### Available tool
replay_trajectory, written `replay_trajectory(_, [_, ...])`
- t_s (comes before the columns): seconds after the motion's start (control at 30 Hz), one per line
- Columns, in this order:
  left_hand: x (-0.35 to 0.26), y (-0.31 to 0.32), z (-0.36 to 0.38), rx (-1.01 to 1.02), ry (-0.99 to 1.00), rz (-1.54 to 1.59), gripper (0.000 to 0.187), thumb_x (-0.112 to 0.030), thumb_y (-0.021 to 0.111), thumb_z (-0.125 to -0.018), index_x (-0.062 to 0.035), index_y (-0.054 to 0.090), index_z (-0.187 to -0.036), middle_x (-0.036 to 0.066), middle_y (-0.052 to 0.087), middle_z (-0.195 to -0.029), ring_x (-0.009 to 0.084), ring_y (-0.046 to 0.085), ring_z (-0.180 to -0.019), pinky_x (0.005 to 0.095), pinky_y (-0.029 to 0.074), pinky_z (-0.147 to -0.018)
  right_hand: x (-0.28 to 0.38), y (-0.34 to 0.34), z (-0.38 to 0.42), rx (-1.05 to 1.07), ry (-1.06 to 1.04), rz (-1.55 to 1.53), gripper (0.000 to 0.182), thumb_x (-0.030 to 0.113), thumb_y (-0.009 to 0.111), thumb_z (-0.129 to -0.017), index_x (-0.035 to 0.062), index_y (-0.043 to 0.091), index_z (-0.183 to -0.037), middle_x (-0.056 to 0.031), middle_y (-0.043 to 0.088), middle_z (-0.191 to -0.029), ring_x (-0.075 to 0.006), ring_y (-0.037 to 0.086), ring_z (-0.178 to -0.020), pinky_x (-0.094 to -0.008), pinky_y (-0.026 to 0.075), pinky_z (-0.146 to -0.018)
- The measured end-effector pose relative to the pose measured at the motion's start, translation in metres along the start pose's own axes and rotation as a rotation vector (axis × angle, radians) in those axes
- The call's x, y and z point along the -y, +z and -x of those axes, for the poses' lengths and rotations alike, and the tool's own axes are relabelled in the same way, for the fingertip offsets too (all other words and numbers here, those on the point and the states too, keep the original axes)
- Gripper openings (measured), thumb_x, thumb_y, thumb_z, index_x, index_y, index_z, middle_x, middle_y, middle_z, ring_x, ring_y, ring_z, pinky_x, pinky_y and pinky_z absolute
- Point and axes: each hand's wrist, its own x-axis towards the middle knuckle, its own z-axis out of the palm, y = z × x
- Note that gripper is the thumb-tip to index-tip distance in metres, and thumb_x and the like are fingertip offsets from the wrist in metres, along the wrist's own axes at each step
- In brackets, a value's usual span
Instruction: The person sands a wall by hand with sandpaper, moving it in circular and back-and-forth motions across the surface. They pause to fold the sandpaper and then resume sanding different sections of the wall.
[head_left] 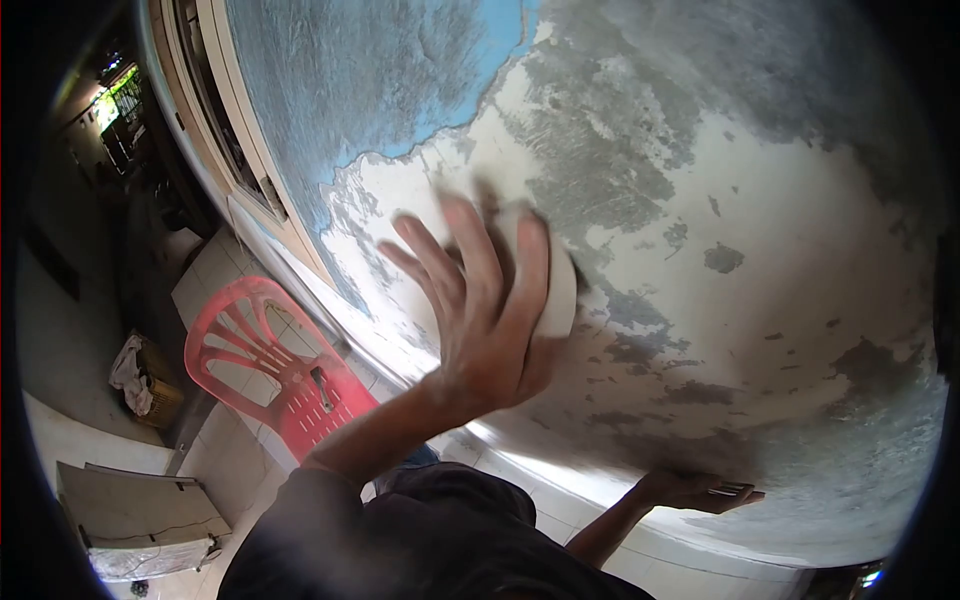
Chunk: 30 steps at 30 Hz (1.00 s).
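While I watch through the head view, the left hand (pixel 485 335) has its fingers fanned over the back of a pale pad (pixel 560 300), gripping it against the wall (pixel 780 220); its thumb is mostly hidden from me. The right hand (pixel 690 490), lower and to the right of it, looks open with fingers stretched out, at the foot of the mottled surface; I can't tell whether its palm is touching. I judge the pad light and fairly stiff, not fragile, though fine dust might make it slippery. I would take it across its broad back, thumb on the near edge and fingertips kept off the wall. Blur at those fingertips hides its far edge from me. To the right of the left hand, I see a broad stretch of white and grey patches, with good room to move sideways. Up and left of that hand, the ragged border of the blue patch (pixel 400 110) comes first, then the window frame (pixel 250 100), a hard edge I'd steer shy of. Below and left of the same hand, near its forearm, stands a red chair (pixel 345 395) with a small dark object (pixel 322 388) on it. Farther off on that side I make out a yellowish basket (pixel 160 385) holding pale cloth (pixel 130 375).
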Motion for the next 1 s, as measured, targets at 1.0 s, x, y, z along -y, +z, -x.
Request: replay_trajectory(1.0, [-0.001, -0.02, -0.025, 0.064, -0.008, 0.002, 0.081, -0.058, 0.032, -0.091, 0.0049, 0.022, -0.142, 0.037, 0.003, -0.145, 0.0573, -0.01, -0.132, 0.0721, -0.01, -0.095, -0.007, -0.008, 0.001, 0.025, 0.02, 0.001, 0.046, 0.032, 0.03, -0.099, 0.0036, 0.027, -0.135, -0.0223, 0.012, -0.148, -0.0361, 0.014, -0.138, -0.0522, 0.025, -0.108])
